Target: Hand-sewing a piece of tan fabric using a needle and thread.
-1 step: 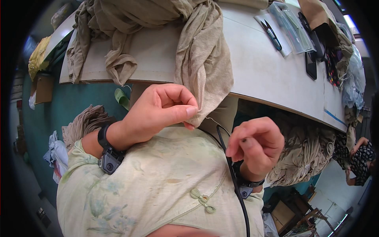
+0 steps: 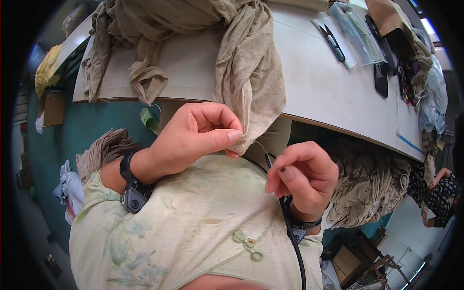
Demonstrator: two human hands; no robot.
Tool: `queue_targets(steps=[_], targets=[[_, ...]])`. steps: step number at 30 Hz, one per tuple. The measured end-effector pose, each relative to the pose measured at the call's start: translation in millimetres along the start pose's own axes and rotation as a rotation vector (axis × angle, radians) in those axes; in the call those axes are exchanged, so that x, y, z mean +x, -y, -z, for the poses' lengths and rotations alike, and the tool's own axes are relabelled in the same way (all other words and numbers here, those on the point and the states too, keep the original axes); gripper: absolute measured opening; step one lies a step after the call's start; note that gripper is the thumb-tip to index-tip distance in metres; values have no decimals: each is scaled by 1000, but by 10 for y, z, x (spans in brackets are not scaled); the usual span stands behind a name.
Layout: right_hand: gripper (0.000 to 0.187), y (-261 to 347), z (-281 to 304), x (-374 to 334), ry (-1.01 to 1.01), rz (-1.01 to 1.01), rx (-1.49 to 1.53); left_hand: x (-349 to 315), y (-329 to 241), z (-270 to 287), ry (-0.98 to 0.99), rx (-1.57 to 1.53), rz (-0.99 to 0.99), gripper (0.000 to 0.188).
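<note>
left hand (image 2: 195, 137), mid-view, had its fingers pinched tight on the tip of a long, soft beige cloth (image 2: 255, 72) that hung over the tabletop edge from 12 o'clock. right hand (image 2: 307, 181), at 4 o'clock from it: fingers curled, thumb near forefinger; couldn't tell if they gripped anything. progress: cloth tip was held, a thin pale thread (image 2: 259, 144) stuck out toward the right hand, so that end looked unfinished; total left unclear. black-bladed snips (image 2: 333, 46) lay unused between 1 and 2 on the off-white tabletop (image 2: 309, 72), near a clear plastic box (image 2: 357, 34); flat black phone-like slab (image 2: 380, 79) at 2. bunched beige fabric (image 2: 374, 193) at 4. light-green slipper (image 2: 149, 121) on teal floor (image 2: 116, 113), 9 to 10; brown cardboard box (image 2: 51, 108) at 9. another person in dark patterned clothes (image 2: 442, 198), 3 to 4.
</note>
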State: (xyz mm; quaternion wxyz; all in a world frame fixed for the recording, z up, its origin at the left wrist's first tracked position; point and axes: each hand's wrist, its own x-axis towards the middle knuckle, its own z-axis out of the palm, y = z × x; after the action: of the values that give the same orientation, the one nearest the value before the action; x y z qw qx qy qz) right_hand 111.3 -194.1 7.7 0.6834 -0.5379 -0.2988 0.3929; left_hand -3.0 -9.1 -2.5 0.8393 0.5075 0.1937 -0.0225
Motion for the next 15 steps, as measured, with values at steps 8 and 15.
queue_targets(steps=[8,15], targets=[[11,-90,-123,136,71,-123,-224,-31,-43,-24,5,63,-78,8],[10,-88,-116,128,129,-131,-283,-25,-15,-3,13,62,-98,8]])
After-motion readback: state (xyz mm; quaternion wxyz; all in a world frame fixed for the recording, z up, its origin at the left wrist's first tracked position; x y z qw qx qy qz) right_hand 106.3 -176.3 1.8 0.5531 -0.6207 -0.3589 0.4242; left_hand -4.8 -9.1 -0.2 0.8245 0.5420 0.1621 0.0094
